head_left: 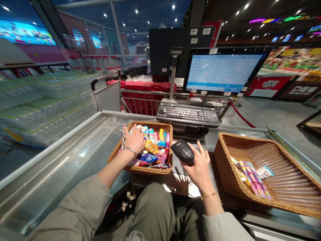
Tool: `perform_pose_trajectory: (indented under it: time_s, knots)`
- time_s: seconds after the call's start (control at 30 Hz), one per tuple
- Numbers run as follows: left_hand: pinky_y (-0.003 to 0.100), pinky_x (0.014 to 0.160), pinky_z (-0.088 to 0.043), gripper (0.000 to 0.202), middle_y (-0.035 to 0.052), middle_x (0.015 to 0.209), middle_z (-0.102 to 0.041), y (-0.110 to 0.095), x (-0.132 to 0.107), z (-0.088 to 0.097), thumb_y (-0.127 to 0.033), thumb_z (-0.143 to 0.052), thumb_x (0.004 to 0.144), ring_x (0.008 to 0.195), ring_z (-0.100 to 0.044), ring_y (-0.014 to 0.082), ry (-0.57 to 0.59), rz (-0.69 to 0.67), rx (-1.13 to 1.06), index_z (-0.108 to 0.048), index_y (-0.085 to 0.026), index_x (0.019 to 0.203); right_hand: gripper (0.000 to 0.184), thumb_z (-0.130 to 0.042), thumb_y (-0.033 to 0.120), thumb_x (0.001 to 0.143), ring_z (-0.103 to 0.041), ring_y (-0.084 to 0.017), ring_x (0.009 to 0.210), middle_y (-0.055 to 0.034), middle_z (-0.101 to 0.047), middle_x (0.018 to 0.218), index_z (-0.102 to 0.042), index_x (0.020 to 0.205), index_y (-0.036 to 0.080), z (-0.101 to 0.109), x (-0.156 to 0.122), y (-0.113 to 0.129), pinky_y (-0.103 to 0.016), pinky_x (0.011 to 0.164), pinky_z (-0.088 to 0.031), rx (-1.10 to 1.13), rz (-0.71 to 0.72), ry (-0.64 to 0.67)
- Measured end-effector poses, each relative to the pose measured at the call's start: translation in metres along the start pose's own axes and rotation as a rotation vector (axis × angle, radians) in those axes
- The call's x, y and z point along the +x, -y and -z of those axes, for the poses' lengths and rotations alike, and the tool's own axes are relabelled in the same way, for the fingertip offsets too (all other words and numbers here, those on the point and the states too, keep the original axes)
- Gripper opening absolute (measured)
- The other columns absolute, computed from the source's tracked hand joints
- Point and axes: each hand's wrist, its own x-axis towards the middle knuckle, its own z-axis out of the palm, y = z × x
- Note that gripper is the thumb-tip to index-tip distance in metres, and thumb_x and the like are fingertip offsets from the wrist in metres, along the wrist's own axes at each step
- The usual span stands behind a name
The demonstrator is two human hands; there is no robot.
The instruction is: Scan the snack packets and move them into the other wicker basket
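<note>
From the head camera, the person sits at a steel checkout counter (75,160) with both arms stretched forward in grey-green sleeves. The left hand (135,139), a silver bangle on its wrist, reaches into a small wicker basket (147,169) that stands on the counter just in front of the keyboard. The palm faces down and the fingers curl over a heap of bright snack packets (156,149) that fills the basket. Whether the fingers grip a packet or only rest on the pile cannot be told. The right hand (199,165), with a thin gold chain at the wrist, holds a black barcode scanner (184,151) against its palm, the thumb under it and the other fingers partly spread. The scanner hangs above the counter between the two baskets, just beside the small basket's right edge. To the right lies a large wicker basket (288,187), tilted toward the person, with a few flat packets (252,179) on its near left side. Behind the hands a black keyboard (188,113) sits on a raised stand, and above it a lit monitor (223,72) shows a pale blue screen. A red shopping trolley (147,87) stands beyond the counter.
</note>
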Motion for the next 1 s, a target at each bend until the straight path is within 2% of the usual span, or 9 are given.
perform_pose_trajectory:
  time_s: [0.2,0.3,0.43,0.53,0.7,0.83,1.0]
  knots:
    - [0.076,0.107,0.016,0.026,0.0133,0.145,-0.052,0.006,0.001,-0.001,-0.033,-0.053,0.091,0.144,-0.031,0.0362,-0.009,-0.168,0.023,-0.067,-0.022,0.11,0.029,-0.062,0.031,0.078,-0.029,-0.033,0.145,-0.0054,-0.061,0.134,-0.066,0.107,0.025,0.001,0.0,0.001,-0.065,0.113,-0.018,0.0,-0.011,-0.001]
    - [0.075,0.108,0.016,0.037,0.0133,0.148,-0.048,0.009,0.001,0.002,-0.043,-0.053,0.093,0.145,-0.029,0.036,0.013,-0.238,0.005,-0.063,-0.023,0.122,0.029,-0.062,0.031,0.078,-0.03,-0.034,0.145,-0.0052,-0.061,0.134,-0.066,0.106,0.025,0.001,0.001,0.001,-0.066,0.113,-0.019,-0.001,-0.01,-0.003]
    - [0.074,0.108,0.014,0.071,0.0147,0.156,-0.036,0.013,0.003,0.006,-0.065,-0.064,0.078,0.148,-0.019,0.0392,0.135,-0.327,0.016,-0.053,-0.025,0.136,0.029,-0.062,0.031,0.078,-0.03,-0.034,0.145,-0.0046,-0.062,0.134,-0.066,0.107,0.026,0.001,0.001,0.001,-0.067,0.112,-0.019,-0.002,-0.015,0.003]
    - [0.076,0.107,0.012,0.083,0.0136,0.16,-0.027,0.015,0.008,0.006,-0.07,-0.07,0.068,0.149,-0.011,0.0423,0.271,-0.348,0.057,-0.052,-0.031,0.139,0.031,-0.063,0.031,0.078,-0.03,-0.034,0.145,-0.0042,-0.062,0.134,-0.066,0.108,0.026,0.001,0.001,0.001,-0.067,0.112,-0.019,0.001,-0.016,0.009]
    - [0.077,0.104,0.014,0.08,0.0097,0.161,-0.022,0.014,0.02,-0.003,-0.07,-0.072,0.064,0.149,-0.006,0.0431,0.39,-0.39,0.065,-0.055,-0.037,0.136,0.029,-0.063,0.031,0.078,-0.029,-0.033,0.145,-0.0047,-0.062,0.133,-0.067,0.106,0.025,0.0,-0.001,0.001,-0.066,0.113,-0.018,-0.004,-0.013,0.011]
    - [0.078,0.103,0.012,0.062,0.0079,0.159,-0.03,0.012,0.021,-0.008,-0.065,-0.072,0.068,0.148,-0.015,0.0421,0.354,-0.386,0.012,-0.064,-0.038,0.123,0.029,-0.063,0.031,0.078,-0.029,-0.032,0.146,-0.0055,-0.062,0.133,-0.068,0.106,0.026,0.0,-0.003,0.001,-0.066,0.113,-0.018,-0.013,-0.007,0.017]
    - [0.08,0.102,0.009,0.052,0.0111,0.157,-0.035,0.014,0.016,-0.007,-0.06,-0.073,0.07,0.147,-0.019,0.0417,0.319,-0.405,-0.064,-0.068,-0.031,0.113,0.028,-0.063,0.031,0.078,-0.028,-0.033,0.146,-0.0049,-0.062,0.134,-0.067,0.106,0.026,0.0,-0.003,-0.002,-0.066,0.113,-0.018,-0.015,-0.006,0.02]
